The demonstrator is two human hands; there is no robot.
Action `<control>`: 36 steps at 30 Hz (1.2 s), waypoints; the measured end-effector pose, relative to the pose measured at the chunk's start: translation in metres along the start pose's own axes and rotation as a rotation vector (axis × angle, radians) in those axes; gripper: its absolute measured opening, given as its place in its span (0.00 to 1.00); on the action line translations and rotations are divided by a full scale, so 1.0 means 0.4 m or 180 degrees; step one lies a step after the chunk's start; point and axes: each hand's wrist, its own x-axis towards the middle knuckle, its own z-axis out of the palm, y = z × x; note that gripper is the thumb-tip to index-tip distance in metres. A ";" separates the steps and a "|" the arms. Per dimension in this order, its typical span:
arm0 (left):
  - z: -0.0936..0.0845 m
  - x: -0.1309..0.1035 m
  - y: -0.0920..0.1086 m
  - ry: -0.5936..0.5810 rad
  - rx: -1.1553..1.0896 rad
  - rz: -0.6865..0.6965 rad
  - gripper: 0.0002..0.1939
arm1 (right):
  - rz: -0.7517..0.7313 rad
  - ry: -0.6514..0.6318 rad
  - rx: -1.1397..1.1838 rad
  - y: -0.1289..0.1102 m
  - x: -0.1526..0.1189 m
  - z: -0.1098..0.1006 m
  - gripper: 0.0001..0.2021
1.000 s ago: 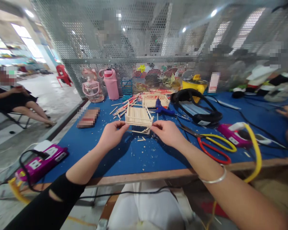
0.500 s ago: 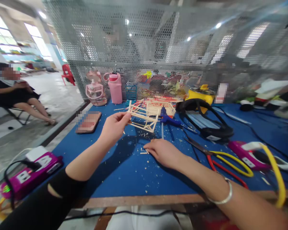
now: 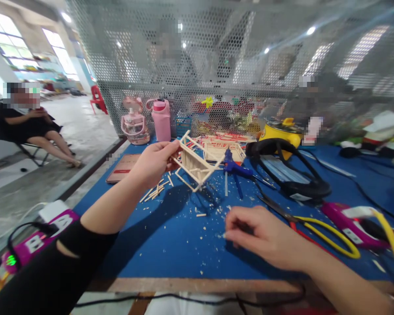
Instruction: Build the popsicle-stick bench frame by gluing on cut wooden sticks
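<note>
My left hand [image 3: 159, 162] is closed around one corner of a small open frame of thin wooden sticks [image 3: 198, 164], holding it tilted above the blue table. My right hand [image 3: 254, 232] hovers low over the table to the right, fingers curled with thumb and index close together. Whether something small is between them is hard to make out. A short stick [image 3: 201, 215] lies between the hands. Loose cut sticks [image 3: 156, 190] are scattered below my left hand. Behind and right of the frame lies a blue glue gun [image 3: 238, 167].
Cutters with red and yellow handles [image 3: 328, 236] lie right of my right hand, near a black headband-like device [image 3: 292, 175] and a purple power strip [image 3: 344, 225]. A phone [image 3: 121, 168], pink bottles [image 3: 160, 120] and a stick pile [image 3: 230, 138] stand farther back. A person sits at far left.
My left hand has turned and tilted the stick frame, so its open side shows. My right hand has left the short sticks on the table, moved right and toward me, and curled its fingers.
</note>
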 end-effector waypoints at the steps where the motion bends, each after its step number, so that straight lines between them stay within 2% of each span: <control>1: -0.003 0.001 0.016 -0.0173 0.0066 -0.0133 0.13 | 0.0059 -0.0027 0.0157 -0.015 -0.028 -0.012 0.08; 4: -0.001 0.007 0.056 -0.0750 0.0293 -0.0560 0.13 | 0.0125 0.0015 0.0424 -0.045 -0.091 -0.047 0.07; 6: 0.010 0.022 0.073 -0.1070 0.0351 -0.0710 0.13 | 0.0118 0.0093 0.0464 -0.052 -0.104 -0.069 0.05; 12: 0.058 0.111 0.085 -0.1517 0.0369 -0.0974 0.12 | -0.0142 0.0653 0.0202 -0.049 -0.045 -0.123 0.06; 17: 0.064 0.156 0.082 -0.1986 0.0682 -0.1405 0.15 | -0.0040 0.0747 0.0265 -0.031 -0.027 -0.142 0.08; 19: 0.050 0.161 0.087 -0.1855 0.0866 -0.1423 0.16 | -0.0084 0.0460 0.0109 -0.027 -0.033 -0.130 0.08; 23: 0.014 0.152 0.123 -0.0963 0.1023 -0.1173 0.17 | -0.0443 -0.0717 -0.0015 -0.019 -0.014 -0.042 0.09; 24: 0.006 0.147 0.134 -0.0778 0.1038 -0.1138 0.16 | -0.0585 -0.0855 -0.0010 -0.012 0.002 -0.013 0.10; 26: -0.005 0.135 0.152 -0.0698 0.1043 -0.1155 0.16 | -0.0810 -0.0911 -0.0109 0.010 0.042 0.037 0.11; 28: -0.009 0.121 0.159 -0.0970 0.1041 -0.1227 0.17 | -0.0751 -0.0825 -0.0233 0.039 0.081 0.061 0.11; 31: -0.005 0.102 0.145 -0.1600 0.1081 -0.1363 0.18 | -0.0430 -0.0557 -0.0196 0.077 0.106 0.042 0.11; 34: 0.011 0.089 0.113 -0.2192 0.0997 -0.1546 0.19 | -0.0213 -0.0390 -0.0111 0.097 0.078 -0.008 0.11; 36: 0.022 0.085 0.088 -0.2455 0.0849 -0.1681 0.19 | 0.0038 -0.0168 -0.0174 0.103 0.047 -0.037 0.12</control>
